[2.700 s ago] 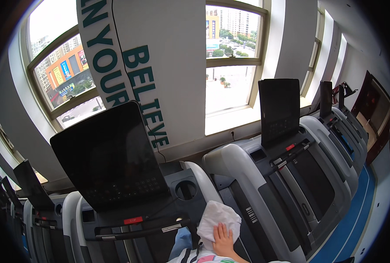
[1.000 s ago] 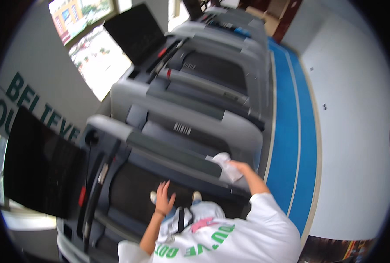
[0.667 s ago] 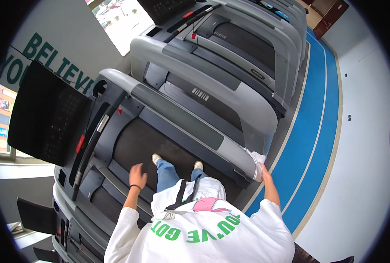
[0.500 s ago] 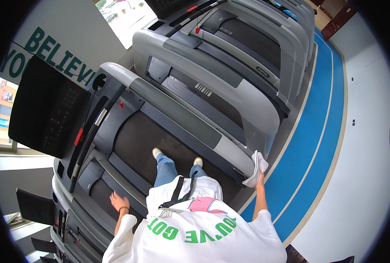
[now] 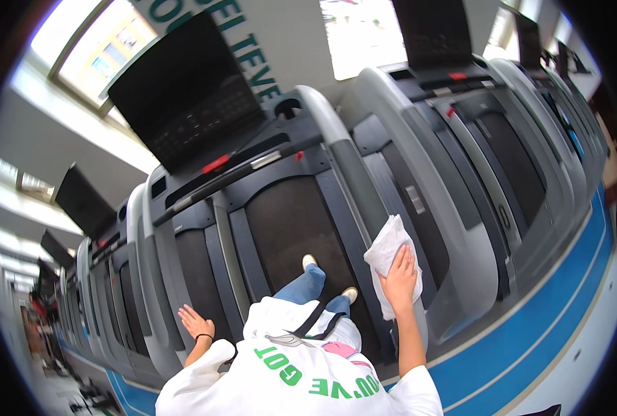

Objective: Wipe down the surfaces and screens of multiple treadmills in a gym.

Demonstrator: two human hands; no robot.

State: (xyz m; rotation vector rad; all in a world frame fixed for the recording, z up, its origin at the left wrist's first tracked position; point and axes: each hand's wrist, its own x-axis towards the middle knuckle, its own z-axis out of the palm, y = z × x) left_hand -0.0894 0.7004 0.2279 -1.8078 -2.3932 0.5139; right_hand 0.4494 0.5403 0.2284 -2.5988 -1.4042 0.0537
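I stand on the dark belt (image 5: 291, 222) of a grey treadmill, my feet toward its right side. My right hand (image 5: 399, 281) lies over a folded white cloth (image 5: 386, 251), pressing it on the treadmill's right handrail (image 5: 359, 182). The fingers point forward along the cloth; their grip on its edges is partly hidden. My left hand (image 5: 196, 323) is held out on the left with its fingers stretched and nothing in it. It is near the left side rail, and I cannot tell whether it touches.
Ahead rises the black console screen (image 5: 187, 93), with a red clip (image 5: 215, 164) on the ledge below it. A cup holder (image 5: 288, 108) sits at the right. More treadmills (image 5: 454, 173) stand close on both sides. Behind them runs a blue floor strip (image 5: 530, 360).
My view has swung left. My right hand and the cloth have moved forward from the rail's rear end, and the hand now lies flatter on top. My left hand stays open.
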